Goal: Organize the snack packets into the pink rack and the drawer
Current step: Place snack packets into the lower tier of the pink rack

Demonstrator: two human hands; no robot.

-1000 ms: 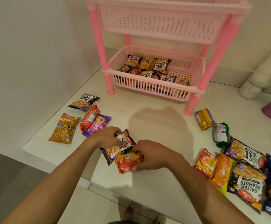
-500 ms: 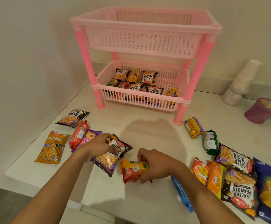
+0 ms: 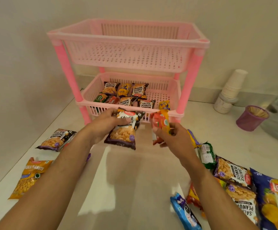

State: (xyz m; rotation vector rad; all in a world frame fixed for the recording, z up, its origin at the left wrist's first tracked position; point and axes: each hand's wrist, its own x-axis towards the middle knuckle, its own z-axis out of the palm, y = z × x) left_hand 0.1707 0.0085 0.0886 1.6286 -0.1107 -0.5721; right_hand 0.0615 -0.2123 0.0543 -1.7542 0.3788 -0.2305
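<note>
Now both hands are off the surface (image 3: 135,180) and up near the front rim of the pink rack (image 3: 191,83); a second ago they were low, gathering two packets from the near middle of the surface. The left hand (image 3: 101,128) grips a peanut packet (image 3: 124,130), fingers curled round its upper left edge, so the packet hangs tilted in the air just in front of the lower basket (image 3: 88,95). The right hand (image 3: 171,136) pinches an orange packet (image 3: 161,125) between thumb and fingers, held upright just right of the peanut packet and likewise clear of the surface.

The lift means the pick is done and the carry is under way; the likely next step is a drop into the lower basket, which already holds several packets on its left and middle, with bare floor at its far right. The top basket (image 3: 118,55) shows nothing inside.

Much remains. On the left lie another peanut packet (image 3: 57,138) and a masala packet (image 3: 30,176); on the right a cluster of packets, a Lay's bag (image 3: 277,200) and a blue biscuit pack (image 3: 184,211). No drawer is in view.
</note>
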